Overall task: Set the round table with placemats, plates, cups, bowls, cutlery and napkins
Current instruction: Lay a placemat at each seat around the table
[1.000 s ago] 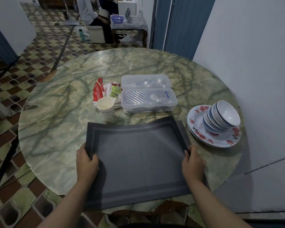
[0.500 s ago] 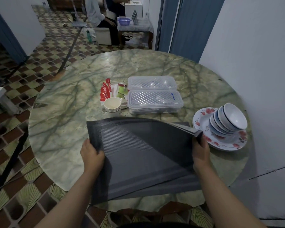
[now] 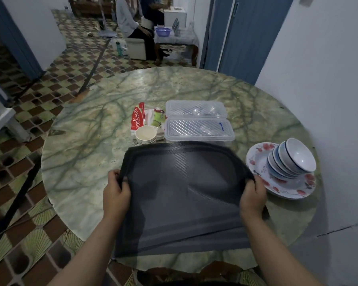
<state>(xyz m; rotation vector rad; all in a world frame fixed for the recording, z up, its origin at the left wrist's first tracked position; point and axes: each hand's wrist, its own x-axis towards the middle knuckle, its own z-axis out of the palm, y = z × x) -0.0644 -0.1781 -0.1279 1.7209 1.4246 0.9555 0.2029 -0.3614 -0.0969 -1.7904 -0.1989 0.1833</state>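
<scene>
A dark grey woven placemat (image 3: pixel 180 186) is lifted off a stack of placemats (image 3: pixel 225 242) at the near edge of the round green marble table (image 3: pixel 87 145). My left hand (image 3: pixel 116 195) grips its left edge and my right hand (image 3: pixel 253 196) grips its right edge, so its far edge curls upward. A stack of paper cups (image 3: pixel 146 134) stands just beyond it. To the right, a stack of white bowls (image 3: pixel 291 159) leans on flowered plates (image 3: pixel 293 188). Two clear plastic boxes (image 3: pixel 198 129) and napkin packets (image 3: pixel 145 118) lie mid-table.
A white wall (image 3: pixel 329 100) stands close on the right of the table. Blue door panels (image 3: pixel 246 34) rise behind it. On the patterned tile floor (image 3: pixel 29 112) beyond, a person sits on a low seat by a small table with a purple basin (image 3: pixel 162 30).
The top placemat lay flat under both hands a second ago. Both hands have since lifted it off the stack, raising its far edge so it bows upward.
</scene>
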